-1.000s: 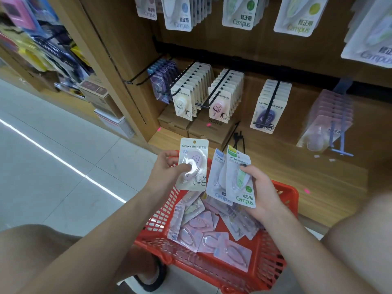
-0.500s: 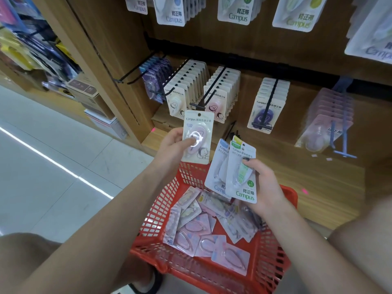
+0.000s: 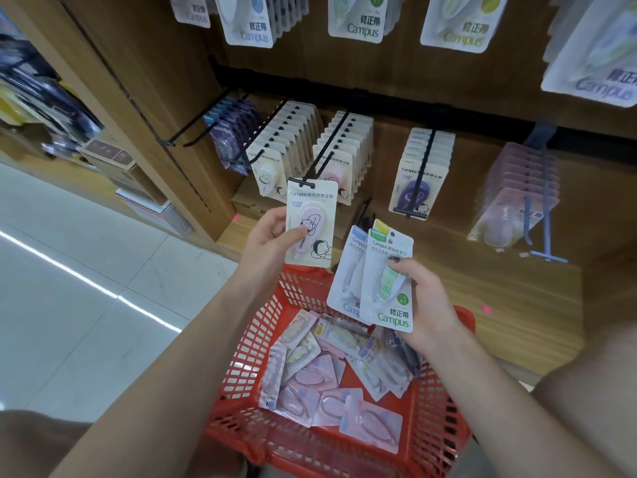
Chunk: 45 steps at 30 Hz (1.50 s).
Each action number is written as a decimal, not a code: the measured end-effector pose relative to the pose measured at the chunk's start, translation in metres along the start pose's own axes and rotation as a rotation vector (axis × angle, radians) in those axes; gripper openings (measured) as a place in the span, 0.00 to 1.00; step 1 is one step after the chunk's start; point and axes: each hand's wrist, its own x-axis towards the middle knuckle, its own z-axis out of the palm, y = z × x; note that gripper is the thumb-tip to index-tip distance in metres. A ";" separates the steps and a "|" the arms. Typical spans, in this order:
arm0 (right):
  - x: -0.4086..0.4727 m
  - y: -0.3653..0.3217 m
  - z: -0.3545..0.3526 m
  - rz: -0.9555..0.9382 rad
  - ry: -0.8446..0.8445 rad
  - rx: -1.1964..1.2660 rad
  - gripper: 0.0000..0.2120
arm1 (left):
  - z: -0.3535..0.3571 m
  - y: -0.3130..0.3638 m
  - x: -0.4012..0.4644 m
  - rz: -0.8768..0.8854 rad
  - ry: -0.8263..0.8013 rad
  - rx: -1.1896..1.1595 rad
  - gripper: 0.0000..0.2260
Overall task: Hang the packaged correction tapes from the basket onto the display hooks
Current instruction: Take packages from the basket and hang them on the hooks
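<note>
In the head view, the left hand [image 3: 272, 238] pinches a pink correction tape pack [image 3: 311, 222], thumb on its front, and holds it upright with its top hole at the tip of a black display hook [image 3: 325, 153]; whether the hook has entered the hole cannot be told. That hook already carries a row of pink packs [image 3: 348, 146] behind, with a full row of cream packs [image 3: 286, 146] just to its left and a purple row [image 3: 422, 167] to its right. The right hand [image 3: 418, 301] grips two taller packs [image 3: 375, 284] fanned together, a green one in front of a blue one, above the red basket [image 3: 255, 353]. More loose packs [image 3: 331, 381] lie heaped in the basket, which stands against the front edge of the wooden shelf [image 3: 499, 298].
</note>
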 end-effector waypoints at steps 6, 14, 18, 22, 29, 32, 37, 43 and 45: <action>-0.001 0.002 -0.001 0.000 -0.009 -0.005 0.11 | 0.006 0.010 0.011 -0.012 0.058 0.067 0.09; -0.003 -0.003 0.001 -0.007 -0.001 0.032 0.11 | 0.023 0.010 0.056 0.034 0.075 0.321 0.13; -0.005 -0.006 0.001 -0.006 -0.003 0.031 0.11 | 0.041 0.017 0.085 -0.038 0.112 0.419 0.22; -0.007 -0.008 0.004 -0.015 0.001 0.015 0.11 | 0.051 0.019 0.093 -0.091 0.133 0.542 0.27; -0.016 -0.008 0.013 -0.026 -0.064 -0.068 0.10 | 0.026 0.006 0.037 -0.101 -0.022 0.707 0.28; -0.020 -0.005 0.020 -0.061 -0.102 -0.102 0.13 | 0.021 0.003 -0.005 -0.348 -0.247 0.376 0.29; -0.023 0.002 0.027 -0.096 -0.115 -0.131 0.19 | 0.019 0.006 -0.057 -0.313 -0.439 0.148 0.27; -0.031 0.004 0.040 -0.054 -0.119 -0.146 0.16 | 0.025 0.005 -0.071 -0.115 -0.264 0.088 0.16; -0.033 -0.002 0.043 -0.057 -0.110 -0.153 0.18 | 0.031 0.006 -0.071 -0.092 -0.190 0.065 0.14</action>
